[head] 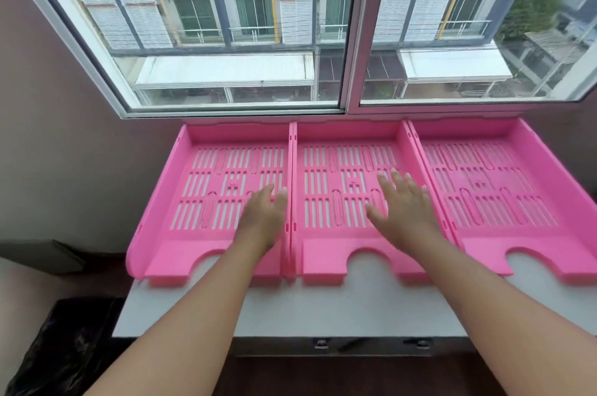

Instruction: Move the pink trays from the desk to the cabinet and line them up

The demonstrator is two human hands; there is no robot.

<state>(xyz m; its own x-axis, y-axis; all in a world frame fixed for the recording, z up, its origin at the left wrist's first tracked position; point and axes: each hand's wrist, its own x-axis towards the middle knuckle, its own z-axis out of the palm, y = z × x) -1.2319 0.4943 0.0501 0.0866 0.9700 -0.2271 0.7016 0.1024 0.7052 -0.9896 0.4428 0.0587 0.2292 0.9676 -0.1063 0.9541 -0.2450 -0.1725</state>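
Three pink trays sit side by side on the white cabinet top (323, 308) under the window (323, 24), walls touching: the left tray (168, 202), the middle tray (326, 202) and the right tray (504, 189). Nothing lies in any of them. The left hand (263, 218) reaches over the left tray's right side, fingers loosely spread. The right hand (403, 205) is flat over the middle tray, fingers wide, holding nothing.

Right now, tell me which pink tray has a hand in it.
The middle tray: the open right hand is in it; the left hand reaches into the left tray.
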